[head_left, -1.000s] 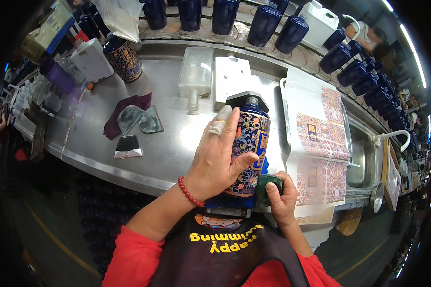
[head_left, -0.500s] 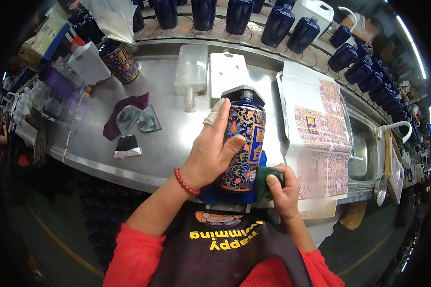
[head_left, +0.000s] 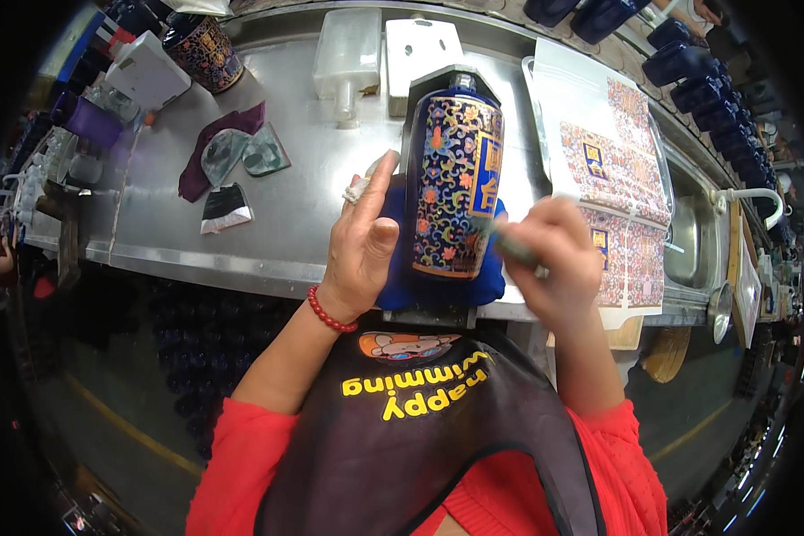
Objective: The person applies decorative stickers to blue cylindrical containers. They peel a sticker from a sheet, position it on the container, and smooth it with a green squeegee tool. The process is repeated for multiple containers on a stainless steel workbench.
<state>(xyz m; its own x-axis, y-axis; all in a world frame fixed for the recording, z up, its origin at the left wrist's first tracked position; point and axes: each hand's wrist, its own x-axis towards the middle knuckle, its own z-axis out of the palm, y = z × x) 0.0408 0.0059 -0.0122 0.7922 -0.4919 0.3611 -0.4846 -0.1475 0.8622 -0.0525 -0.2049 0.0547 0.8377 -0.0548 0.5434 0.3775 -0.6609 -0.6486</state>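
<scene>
A dark blue bottle [head_left: 456, 192] with a flowered decal and a gold-on-blue panel lies with its neck away from me. Under it are a blue cloth [head_left: 393, 284] and a grey angular rest [head_left: 473, 75]. My left hand [head_left: 355, 255] is open beside the bottle's left side, fingers stretched, a pale wrap on one finger and red beads at the wrist. My right hand [head_left: 558, 255] is closed on a small green scraper [head_left: 520, 250] at the bottle's lower right side; motion smears it.
Decal sheets [head_left: 612, 161] lie on a tray at right, near a sink [head_left: 688, 232] with a white tap [head_left: 755, 196]. Dark and green pads [head_left: 241, 152], a clear bottle [head_left: 347, 58] and a white container [head_left: 420, 54] lie on the steel table. Another decorated bottle [head_left: 204, 54] stands far left.
My left hand has come off the bottle, which now lies flat on its rest. My right hand has risen from below the bottle to its right side with the scraper. The view has shifted.
</scene>
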